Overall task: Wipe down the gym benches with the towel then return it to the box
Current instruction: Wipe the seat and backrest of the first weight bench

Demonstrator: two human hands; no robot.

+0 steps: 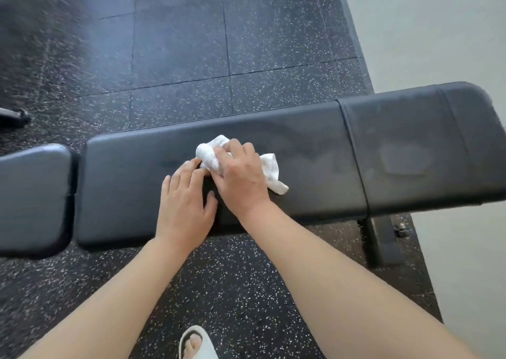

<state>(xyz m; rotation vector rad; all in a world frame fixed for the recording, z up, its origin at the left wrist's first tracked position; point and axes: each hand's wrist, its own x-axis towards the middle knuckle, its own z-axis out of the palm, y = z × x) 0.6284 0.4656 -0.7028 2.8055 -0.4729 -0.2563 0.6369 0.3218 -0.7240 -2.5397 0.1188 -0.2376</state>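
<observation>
While the white towel (pixel 216 156) lay bunched on the padded top of the black gym desk (pixel 315 161), roughly at the middle of its long cushion, the right hand (pixel 241 175) pressed down over it with fingers curled around the wad, so that grip had hold of the cloth. One loose corner of the towel trailed out to the right from under that hand. The left hand (pixel 183 202) lay flat just beside it on the left, fingers straight and spread, fingertips touching the towel's near edge, holding nothing. The desk's long axis ran left to right across the view, and the towel sat across it under the right hand, so any stroke would likely run along that axis. Faint streaks and a dull patch showed on the cushion to the right; the section to the left looked plainer, which suggested wiping was under way and unfinished. A separate smaller pad (pixel 32 191) sat at the far left, apart by a narrow gap. Speckled rubber floor (pixel 178 43) surrounded everything, with a pale wall (pixel 438 29) at right and one sandalled foot (pixel 197 342) below. No box was visible.
</observation>
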